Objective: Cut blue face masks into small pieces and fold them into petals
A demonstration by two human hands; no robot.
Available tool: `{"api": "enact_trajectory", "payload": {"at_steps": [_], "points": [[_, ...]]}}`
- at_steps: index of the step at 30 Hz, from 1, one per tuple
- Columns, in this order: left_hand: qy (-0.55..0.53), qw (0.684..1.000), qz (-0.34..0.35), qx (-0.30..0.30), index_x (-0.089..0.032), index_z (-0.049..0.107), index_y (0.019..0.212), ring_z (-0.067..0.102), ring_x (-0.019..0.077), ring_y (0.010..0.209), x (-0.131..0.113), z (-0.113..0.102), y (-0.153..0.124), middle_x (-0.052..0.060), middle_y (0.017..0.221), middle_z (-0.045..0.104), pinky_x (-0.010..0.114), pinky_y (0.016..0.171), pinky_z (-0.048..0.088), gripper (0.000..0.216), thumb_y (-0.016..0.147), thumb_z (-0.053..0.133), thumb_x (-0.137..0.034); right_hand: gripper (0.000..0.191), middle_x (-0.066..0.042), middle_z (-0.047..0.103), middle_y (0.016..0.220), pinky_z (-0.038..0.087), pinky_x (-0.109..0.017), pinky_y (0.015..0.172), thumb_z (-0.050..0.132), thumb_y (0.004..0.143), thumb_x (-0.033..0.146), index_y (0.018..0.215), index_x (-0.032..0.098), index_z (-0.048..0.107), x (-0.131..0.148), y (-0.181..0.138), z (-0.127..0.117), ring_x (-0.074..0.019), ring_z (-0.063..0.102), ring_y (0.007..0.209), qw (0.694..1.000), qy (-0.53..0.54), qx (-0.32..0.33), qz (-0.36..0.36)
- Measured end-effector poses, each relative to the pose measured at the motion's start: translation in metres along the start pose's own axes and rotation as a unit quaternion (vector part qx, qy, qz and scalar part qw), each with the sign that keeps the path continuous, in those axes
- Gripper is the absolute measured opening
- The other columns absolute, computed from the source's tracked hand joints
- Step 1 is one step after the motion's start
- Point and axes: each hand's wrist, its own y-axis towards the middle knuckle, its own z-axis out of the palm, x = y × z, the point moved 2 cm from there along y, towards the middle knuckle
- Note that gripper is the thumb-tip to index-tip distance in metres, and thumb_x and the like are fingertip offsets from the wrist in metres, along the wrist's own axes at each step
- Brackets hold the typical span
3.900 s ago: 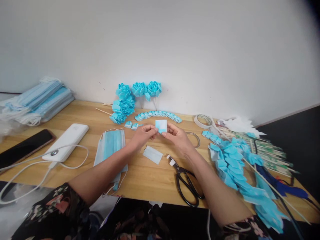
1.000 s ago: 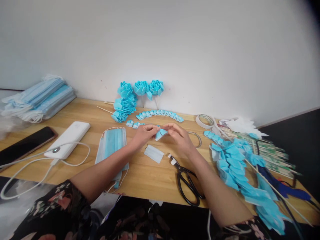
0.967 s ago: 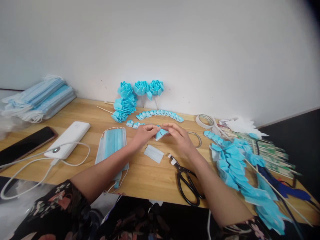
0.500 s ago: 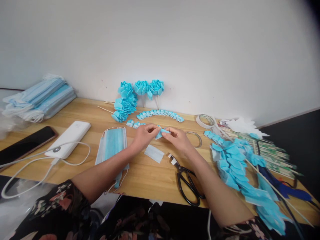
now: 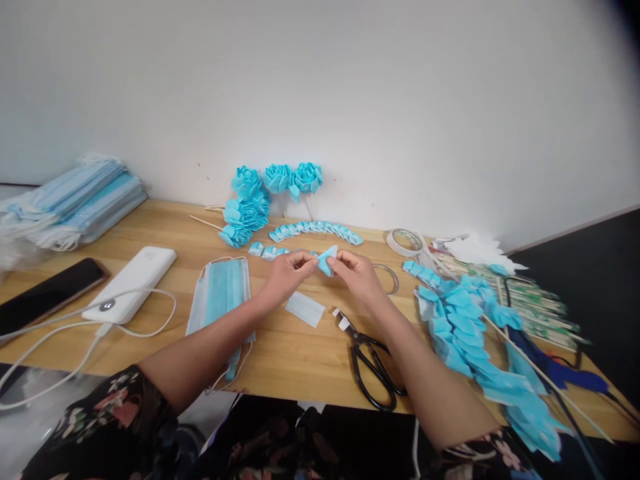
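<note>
Between my two hands is a small piece of blue mask fabric (image 5: 327, 259), folded to a pointed shape. My left hand (image 5: 290, 272) pinches its left edge, and my right hand (image 5: 356, 272) pinches it from the right. Below them a pale rectangular fabric piece (image 5: 305, 309) lies flat on the wooden table (image 5: 290, 363). Black-handled scissors (image 5: 370, 360) rest under my right forearm, with white bits on the blades. A blue face mask (image 5: 225, 290) lies beside my left forearm. Behind my hands runs a curved row of folded blue petals (image 5: 315, 229).
Blue fabric roses (image 5: 247, 207) on sticks lean by the wall. A mask stack (image 5: 85, 200), phone (image 5: 50, 290) and cabled power bank (image 5: 133, 283) are at left. Tape rolls (image 5: 404, 243), piled blue petals (image 5: 460, 327) and a blue glue gun (image 5: 565, 373) are at right.
The fabric piece has gone from a flatter, wider shape to a pointed fold standing up between my fingers. The view has shifted slightly.
</note>
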Motion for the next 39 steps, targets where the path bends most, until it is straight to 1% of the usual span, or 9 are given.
{"api": "enact_trajectory", "payload": {"at_steps": [2, 6, 11, 15, 21, 29, 31, 35, 39], "points": [[-0.008, 1.000, -0.012, 0.015, -0.015, 0.060, 0.064, 0.050, 0.0110, 0.061, 0.002, 0.001, 0.000, -0.001, 0.063, 0.058, 0.023, 0.061, 0.040, 0.028, 0.079, 0.060, -0.039, 0.029, 0.003, 0.049, 0.065, 0.034, -0.026, 0.060, 0.058, 0.085, 0.043, 0.068, 0.020, 0.055, 0.001, 0.000, -0.002, -0.0126, 0.043, 0.062, 1.000, -0.008, -0.013, -0.007], [-0.028, 0.999, -0.029, 0.037, -0.015, 0.063, 0.068, 0.051, 0.0112, 0.059, 0.006, 0.002, 0.002, 0.001, 0.065, 0.061, 0.024, 0.059, 0.042, 0.033, 0.082, 0.054, -0.044, 0.029, 0.003, 0.048, 0.065, 0.033, -0.026, 0.059, 0.056, 0.086, 0.043, 0.068, 0.020, 0.054, 0.001, -0.001, -0.003, -0.0125, 0.042, 0.061, 0.999, -0.029, -0.012, -0.017], [0.008, 0.998, -0.020, 0.064, -0.015, 0.063, 0.069, 0.052, 0.0115, 0.059, 0.011, 0.002, 0.003, 0.001, 0.064, 0.059, 0.024, 0.058, 0.041, 0.040, 0.083, 0.054, -0.051, 0.030, 0.004, 0.041, 0.062, 0.028, -0.026, 0.055, 0.055, 0.086, 0.041, 0.066, 0.020, 0.051, 0.002, -0.002, -0.001, -0.0114, 0.037, 0.058, 0.998, -0.051, -0.002, -0.020], [0.020, 0.997, -0.012, 0.068, -0.016, 0.062, 0.066, 0.052, 0.0113, 0.061, 0.015, 0.002, 0.003, 0.000, 0.064, 0.060, 0.023, 0.060, 0.041, 0.037, 0.082, 0.057, -0.049, 0.031, 0.005, 0.039, 0.060, 0.027, -0.026, 0.054, 0.056, 0.086, 0.041, 0.065, 0.020, 0.049, 0.004, -0.002, 0.000, -0.0110, 0.034, 0.057, 0.998, -0.060, -0.004, -0.020], [-0.003, 0.997, -0.025, 0.077, -0.016, 0.063, 0.066, 0.054, 0.0118, 0.059, 0.010, 0.002, 0.004, 0.002, 0.063, 0.062, 0.023, 0.059, 0.043, 0.038, 0.082, 0.053, -0.049, 0.030, 0.004, 0.040, 0.063, 0.028, -0.026, 0.056, 0.054, 0.088, 0.042, 0.067, 0.020, 0.049, 0.002, -0.002, -0.001, -0.0112, 0.036, 0.059, 0.998, -0.055, 0.005, -0.023], [0.012, 0.996, -0.004, 0.085, -0.016, 0.061, 0.062, 0.052, 0.0113, 0.059, 0.013, 0.003, 0.002, 0.001, 0.062, 0.060, 0.023, 0.058, 0.041, 0.037, 0.081, 0.058, -0.048, 0.031, 0.005, 0.036, 0.060, 0.026, -0.026, 0.055, 0.055, 0.088, 0.039, 0.064, 0.019, 0.048, 0.005, -0.003, 0.001, -0.0103, 0.033, 0.058, 0.996, -0.083, 0.002, -0.027], [0.008, 0.996, -0.003, 0.092, -0.016, 0.060, 0.061, 0.052, 0.0114, 0.060, 0.013, 0.003, 0.002, 0.001, 0.062, 0.060, 0.023, 0.059, 0.041, 0.039, 0.081, 0.057, -0.049, 0.029, 0.005, 0.040, 0.062, 0.028, -0.025, 0.055, 0.056, 0.088, 0.040, 0.067, 0.019, 0.051, 0.005, -0.003, 0.001, -0.0103, 0.035, 0.058, 0.997, -0.067, 0.006, -0.029], [0.021, 0.993, -0.003, 0.116, -0.015, 0.059, 0.059, 0.050, 0.0108, 0.058, 0.011, 0.004, 0.001, 0.001, 0.059, 0.057, 0.023, 0.056, 0.037, 0.040, 0.080, 0.058, -0.049, 0.024, 0.003, 0.054, 0.068, 0.035, -0.025, 0.056, 0.062, 0.084, 0.043, 0.076, 0.020, 0.061, 0.001, -0.003, 0.003, -0.0114, 0.045, 0.061, 1.000, -0.009, 0.022, -0.019], [0.024, 0.991, -0.005, 0.133, -0.015, 0.059, 0.059, 0.047, 0.0100, 0.056, 0.010, 0.005, 0.000, 0.000, 0.057, 0.055, 0.023, 0.055, 0.035, 0.039, 0.079, 0.059, -0.048, 0.025, 0.002, 0.058, 0.067, 0.038, -0.025, 0.055, 0.065, 0.081, 0.044, 0.075, 0.020, 0.063, -0.002, -0.001, 0.001, -0.0123, 0.048, 0.059, 0.999, 0.042, -0.018, 0.004]]}}
